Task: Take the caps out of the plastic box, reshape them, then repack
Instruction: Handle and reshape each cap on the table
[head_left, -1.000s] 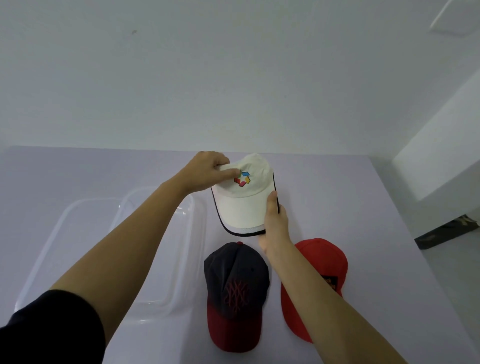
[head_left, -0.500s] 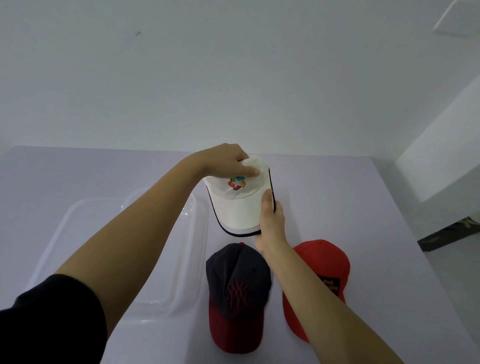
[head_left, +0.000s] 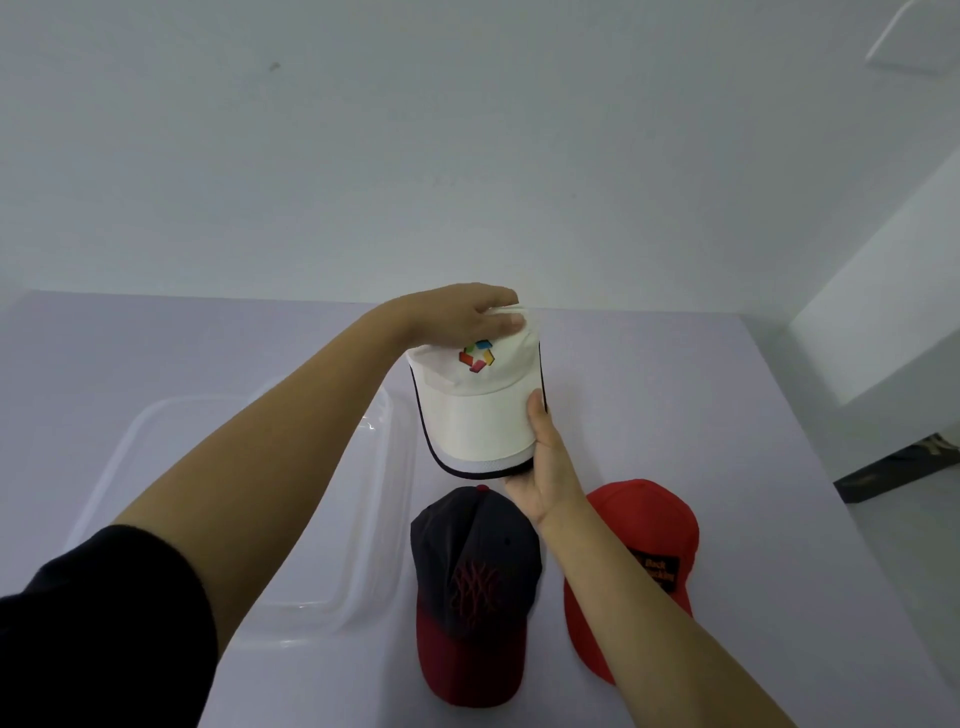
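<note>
My left hand (head_left: 462, 318) has slid from the side of the white cap (head_left: 480, 415) up over the top of its crown (head_left: 511, 364), and the cap has tipped up toward me since a moment ago; my right hand (head_left: 546, 467) has stayed at the right edge of the brim (head_left: 480, 434). I read that as the reshaping step under way on this cap (probably the last of the three), with repacking not yet begun.

Both grips are clenched on the cap: the left curves its fingers over the crown, a fold of cloth bunched at the fingertips; the right pinches the brim, thumb (head_left: 535, 410) on top, fingers hidden beneath. The cap is over the far middle of the desk (head_left: 753, 415); whether it touches the desk I cannot tell.

It looks cream-white, with dark piping along the brim's edge and a many-coloured logo (head_left: 477, 356) in front; the crown stands rounded, faintly creased beside the logo. The navy cap (head_left: 475, 561) with its dark red brim and the red cap (head_left: 644, 525) lie side by side nearer me; the clear plastic box (head_left: 156, 415) sits to their left, and no cap shows in the part my arm leaves uncovered.
</note>
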